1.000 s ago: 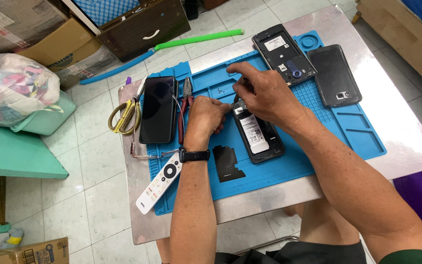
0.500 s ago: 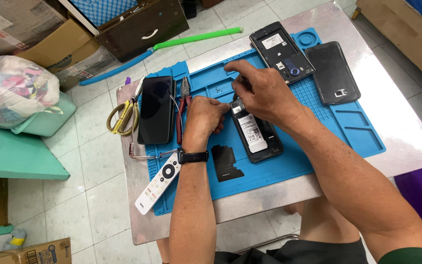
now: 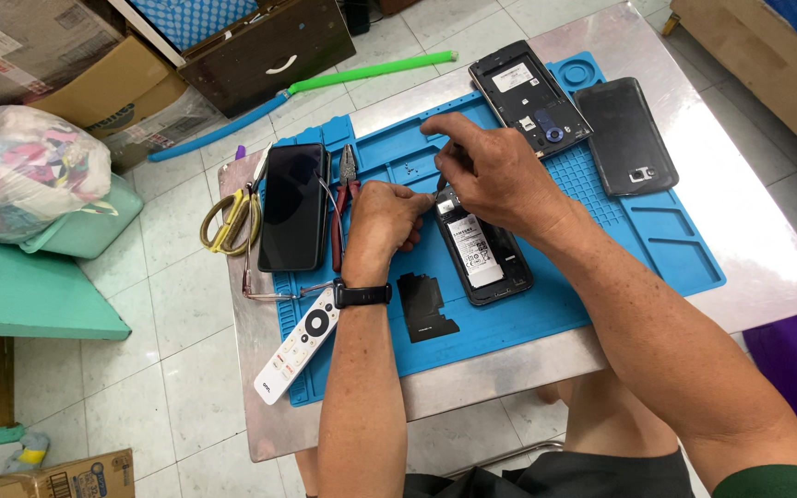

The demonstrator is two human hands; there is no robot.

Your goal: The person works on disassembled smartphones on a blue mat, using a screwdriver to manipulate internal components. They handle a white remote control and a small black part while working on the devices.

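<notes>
An opened black phone (image 3: pixel 483 254) with a white-labelled battery showing lies on the blue work mat (image 3: pixel 601 231). My left hand (image 3: pixel 386 221) rests on the mat at the phone's upper left corner, fingers curled against its edge. My right hand (image 3: pixel 495 171) hovers over the phone's top end, fingers pinched around a thin tool whose tip is hidden by the hand. A black flat part (image 3: pixel 426 307) lies on the mat just below my left wrist, which wears a black watch (image 3: pixel 362 294).
A second opened phone (image 3: pixel 529 97) and a black back cover (image 3: pixel 626 136) lie at the mat's far right. A dark phone (image 3: pixel 291 205), red-handled pliers (image 3: pixel 344 198), yellow scissors (image 3: pixel 230 219) and a white remote (image 3: pixel 296 345) lie to the left. Boxes and a bag stand on the floor.
Both hands stay at the top end of the opened phone; the right hand's fingers have shifted slightly. The view has drifted a little.
</notes>
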